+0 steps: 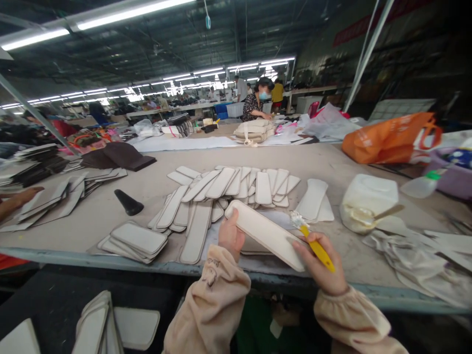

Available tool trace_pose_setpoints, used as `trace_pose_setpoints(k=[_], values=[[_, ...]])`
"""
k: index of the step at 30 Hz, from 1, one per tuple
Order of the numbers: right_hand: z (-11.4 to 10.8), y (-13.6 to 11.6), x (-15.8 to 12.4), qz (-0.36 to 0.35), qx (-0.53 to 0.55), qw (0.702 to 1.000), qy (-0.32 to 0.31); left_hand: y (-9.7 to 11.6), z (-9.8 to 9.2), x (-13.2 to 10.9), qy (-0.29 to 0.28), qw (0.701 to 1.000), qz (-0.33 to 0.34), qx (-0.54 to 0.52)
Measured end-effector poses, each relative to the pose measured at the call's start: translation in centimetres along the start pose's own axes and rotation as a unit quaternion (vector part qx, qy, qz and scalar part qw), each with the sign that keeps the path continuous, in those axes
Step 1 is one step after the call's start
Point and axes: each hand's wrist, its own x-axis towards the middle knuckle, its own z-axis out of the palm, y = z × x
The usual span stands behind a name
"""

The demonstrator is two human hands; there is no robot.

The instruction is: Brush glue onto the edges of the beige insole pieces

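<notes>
My left hand (232,233) grips the upper left end of a long off-white panel (267,233) with rounded corners, thumb on its face. The panel is held tilted above the table's front edge. Between the fingers of my right hand (322,260) is a yellow-handled brush (319,248), its bristles coated with white paste and pointing up and left. The right thumb also touches the panel's lower right end. Beyond my hands lies a spread of similar panels (221,182), many overlapping. A short stack of panels (138,238) sits to the left.
A cut white jug (368,196) holding paste and a stick stands right, beside crumpled cloth (409,260). Behind it are an orange bag (391,137) and purple basin (450,172). A black cone-shaped object (128,202) lies left, near another person's hand (22,199). A masked co-worker (256,105) sits opposite.
</notes>
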Motion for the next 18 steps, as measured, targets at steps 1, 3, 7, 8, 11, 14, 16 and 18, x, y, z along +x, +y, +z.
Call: trace_pose_setpoints(k=[1, 3, 7, 8, 11, 14, 16, 18], values=[[-0.1, -0.1, 0.0, -0.004, 0.002, 1.000, 0.002, 0.2, -0.1, 0.1, 0.005, 1.000, 0.000, 0.005], [-0.2, -0.1, 0.1, -0.006, 0.009, 1.000, -0.001, 0.5, -0.2, 0.3, 0.016, 1.000, -0.003, 0.016], [-0.1, -0.3, 0.1, 0.003, 0.026, 1.000, -0.018, 0.9, -0.7, 1.0, 0.038, 0.998, -0.016, 0.041], [0.0, -0.5, 0.1, 0.005, 0.026, 0.999, -0.018, 0.9, -0.8, 1.1, 0.044, 0.998, -0.019, 0.045], [0.1, -1.0, 0.0, 0.012, 0.008, 1.000, -0.018, 0.8, -1.0, 1.5, 0.060, 0.997, -0.022, 0.052], [0.0, -1.3, -0.2, 0.020, -0.013, 1.000, -0.016, 0.6, -0.9, 1.4, 0.057, 0.997, -0.021, 0.053], [-0.1, -1.3, -0.3, 0.023, -0.012, 1.000, -0.008, 0.5, -0.5, 0.9, 0.034, 0.998, -0.019, 0.047], [-0.1, -1.1, -0.3, 0.023, -0.003, 1.000, -0.001, 0.2, -0.1, 0.0, -0.003, 0.999, -0.020, 0.046]])
